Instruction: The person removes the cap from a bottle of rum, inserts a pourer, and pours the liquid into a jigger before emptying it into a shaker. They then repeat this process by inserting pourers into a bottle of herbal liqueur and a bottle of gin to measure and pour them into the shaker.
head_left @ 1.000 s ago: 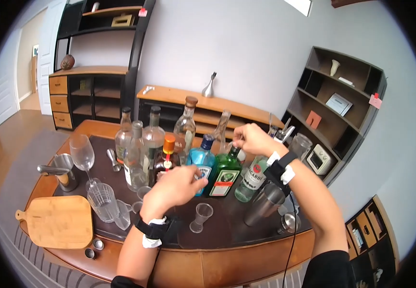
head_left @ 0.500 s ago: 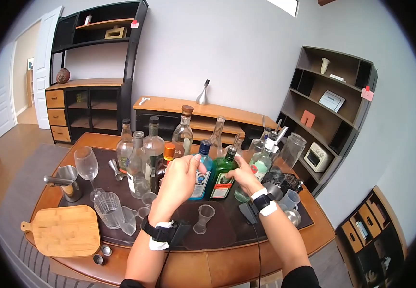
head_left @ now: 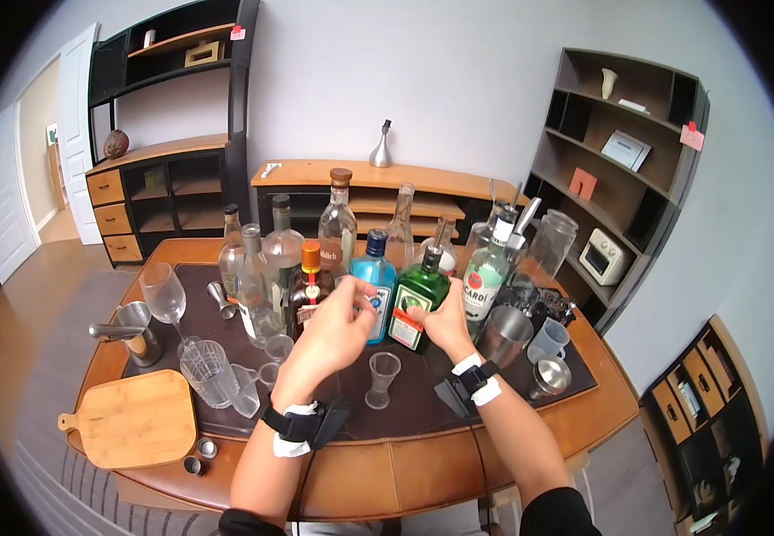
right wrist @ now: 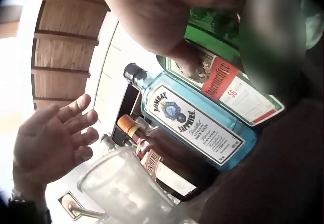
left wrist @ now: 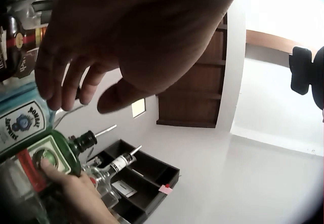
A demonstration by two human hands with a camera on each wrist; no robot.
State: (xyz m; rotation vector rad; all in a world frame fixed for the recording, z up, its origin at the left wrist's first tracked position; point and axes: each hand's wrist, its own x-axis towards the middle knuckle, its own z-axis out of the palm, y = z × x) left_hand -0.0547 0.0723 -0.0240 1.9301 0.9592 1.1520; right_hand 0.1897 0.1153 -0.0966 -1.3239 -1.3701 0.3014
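My right hand grips the side of a green Jägermeister bottle, its thumb lying across the label. A metal pour spout sticks out of that bottle's dark neck. My left hand hangs in front of the blue Bombay Sapphire gin bottle, fingers loosely bent and holding nothing. In the right wrist view the blue gin bottle stands right beside the green one. Below the hands, an hourglass-shaped clear jigger stands on the dark mat. A Bacardi bottle rises just right of my right hand.
Several more bottles stand left and behind, including an orange-capped brown one. A metal shaker tin and a plastic cup are at right. Further left are a ribbed mixing glass, a wine glass and a wooden board.
My right hand has come down from the green bottle's top to its side and taken hold of it. The left hand has stayed in front of the blue bottle.
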